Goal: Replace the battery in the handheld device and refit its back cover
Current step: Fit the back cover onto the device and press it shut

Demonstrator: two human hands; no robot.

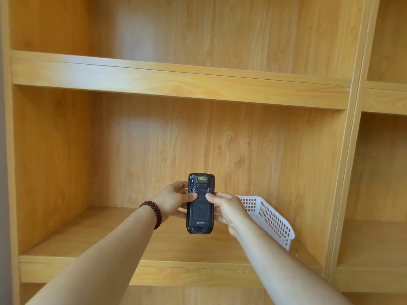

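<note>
Handheld device (200,203) was upright above the shelf (176,243), near its right end, back cover (200,211) facing me. My left hand (170,200) and right hand (229,211) clamped its sides, thumbs at the cover's top edge. Best approach: even thumb pressure, both latches together.

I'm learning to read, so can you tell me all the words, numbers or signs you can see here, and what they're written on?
"urovo": pale letters low on the back cover of the black handheld device.
Small yellow label near the device's top: has print, too small to read.
Round embossed mark on the middle of the back cover: a shape only, not readable.
White plastic lattice basket and wooden shelf unit: no writing visible.
</note>
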